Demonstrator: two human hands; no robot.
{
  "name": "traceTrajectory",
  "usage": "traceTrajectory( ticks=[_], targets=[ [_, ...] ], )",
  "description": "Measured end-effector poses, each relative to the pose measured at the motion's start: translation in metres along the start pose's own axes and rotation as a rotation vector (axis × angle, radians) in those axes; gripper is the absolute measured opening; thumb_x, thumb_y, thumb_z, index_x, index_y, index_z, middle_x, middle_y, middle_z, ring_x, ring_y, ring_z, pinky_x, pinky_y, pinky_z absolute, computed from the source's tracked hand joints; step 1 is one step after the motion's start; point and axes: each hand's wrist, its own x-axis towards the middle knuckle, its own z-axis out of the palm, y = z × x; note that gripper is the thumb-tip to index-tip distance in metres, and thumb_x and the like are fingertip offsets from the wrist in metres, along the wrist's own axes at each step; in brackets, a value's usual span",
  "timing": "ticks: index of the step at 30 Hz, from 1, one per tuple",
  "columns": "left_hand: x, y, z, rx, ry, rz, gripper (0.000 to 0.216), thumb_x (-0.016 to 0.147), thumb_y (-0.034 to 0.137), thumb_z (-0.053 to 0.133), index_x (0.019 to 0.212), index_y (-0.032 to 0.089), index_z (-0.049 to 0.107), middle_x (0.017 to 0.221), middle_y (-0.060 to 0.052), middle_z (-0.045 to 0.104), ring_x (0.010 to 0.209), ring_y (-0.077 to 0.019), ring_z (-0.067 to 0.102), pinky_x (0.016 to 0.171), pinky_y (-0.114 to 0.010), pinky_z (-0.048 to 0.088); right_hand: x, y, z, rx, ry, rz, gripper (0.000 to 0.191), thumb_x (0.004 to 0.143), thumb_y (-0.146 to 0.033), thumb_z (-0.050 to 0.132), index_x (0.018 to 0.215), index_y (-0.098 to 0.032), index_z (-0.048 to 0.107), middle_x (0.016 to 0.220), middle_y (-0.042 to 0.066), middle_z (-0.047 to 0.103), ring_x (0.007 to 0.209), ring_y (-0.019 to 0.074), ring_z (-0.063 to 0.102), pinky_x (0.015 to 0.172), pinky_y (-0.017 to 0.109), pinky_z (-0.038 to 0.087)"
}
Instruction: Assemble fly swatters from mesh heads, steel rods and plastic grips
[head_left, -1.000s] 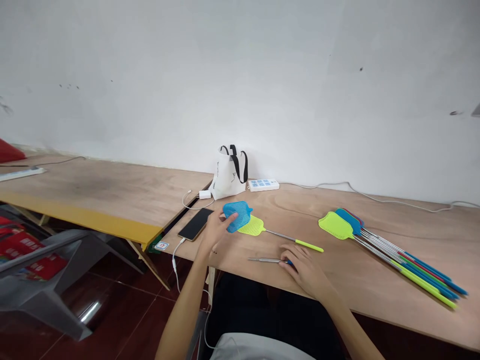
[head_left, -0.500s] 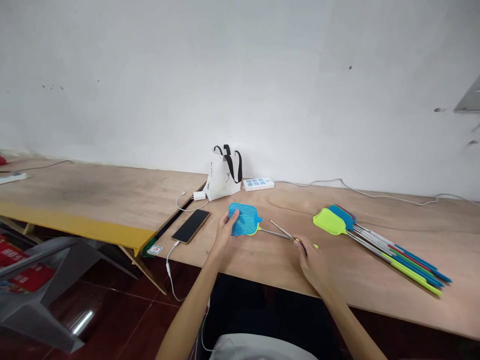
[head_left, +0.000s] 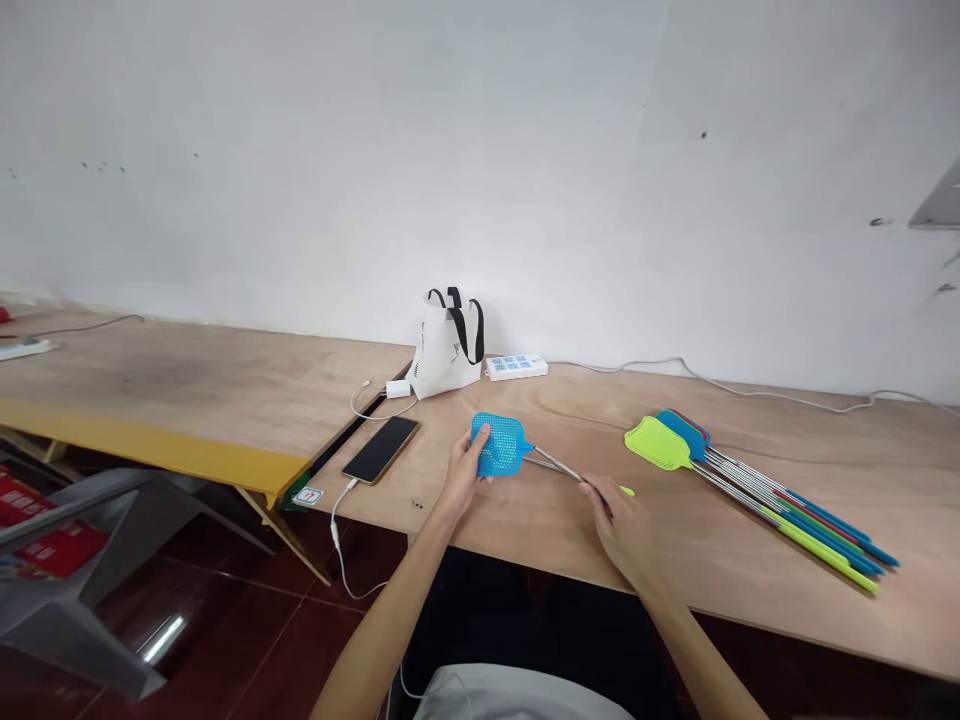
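My left hand [head_left: 463,470] pinches the left edge of a blue fly swatter head [head_left: 501,444], thumb on top. My right hand [head_left: 622,520] is closed around the blue handle end of a metal rod [head_left: 555,463] whose tip reaches the neck of the blue head. Under them lies a yellow-green fly swatter, mostly hidden, with its green handle tip [head_left: 624,490] showing beside my right hand. All of this is just above the plywood table [head_left: 570,540] near its front edge.
A bundle of several finished fly swatters [head_left: 757,485] lies to the right. A phone [head_left: 381,449] on a cable lies to the left, with a white tote bag [head_left: 448,345] and a power strip [head_left: 516,367] by the wall. A second table [head_left: 172,390] stands at left.
The blue head has moved right, over the yellow-green swatter. My right hand lifted the rod off the table and brought its tip to the blue head's neck.
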Motion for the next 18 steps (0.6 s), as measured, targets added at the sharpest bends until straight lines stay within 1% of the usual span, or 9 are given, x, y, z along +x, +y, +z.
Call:
traceTrajectory(
  ticks=[8, 14, 18],
  targets=[
    [0.0017, 0.0, -0.0041, 0.076, 0.032, 0.026, 0.055, 0.071, 0.069, 0.076, 0.079, 0.019, 0.055, 0.057, 0.007, 0.047, 0.039, -0.0082, 0.049, 0.031, -0.017, 0.032, -0.0018, 0.003, 0.0029, -0.118, 0.02, -0.048, 0.042, 0.106, -0.045, 0.035, 0.116, -0.026, 0.071, 0.095, 0.005, 0.076, 0.084, 0.0213, 0.072, 0.065, 0.03, 0.05],
    [0.0042, -0.0037, -0.0073, 0.098, 0.002, 0.048, 0.054, 0.074, 0.069, 0.073, 0.084, 0.019, 0.057, 0.059, 0.007, 0.05, 0.038, -0.0079, 0.048, 0.03, -0.018, 0.033, -0.0042, 0.0058, 0.0052, -0.164, 0.026, -0.067, 0.042, 0.107, -0.045, 0.035, 0.12, -0.025, 0.071, 0.096, 0.005, 0.076, 0.084, 0.0216, 0.072, 0.067, 0.03, 0.047],
    [0.0032, -0.0065, -0.0038, 0.084, 0.002, 0.042, 0.054, 0.075, 0.069, 0.073, 0.083, 0.019, 0.056, 0.057, 0.007, 0.047, 0.038, -0.0074, 0.046, 0.03, -0.017, 0.031, -0.0046, 0.0062, 0.0051, -0.172, 0.034, -0.064, 0.043, 0.107, -0.045, 0.036, 0.12, -0.026, 0.071, 0.097, 0.006, 0.077, 0.084, 0.0215, 0.071, 0.065, 0.03, 0.046]
  ],
)
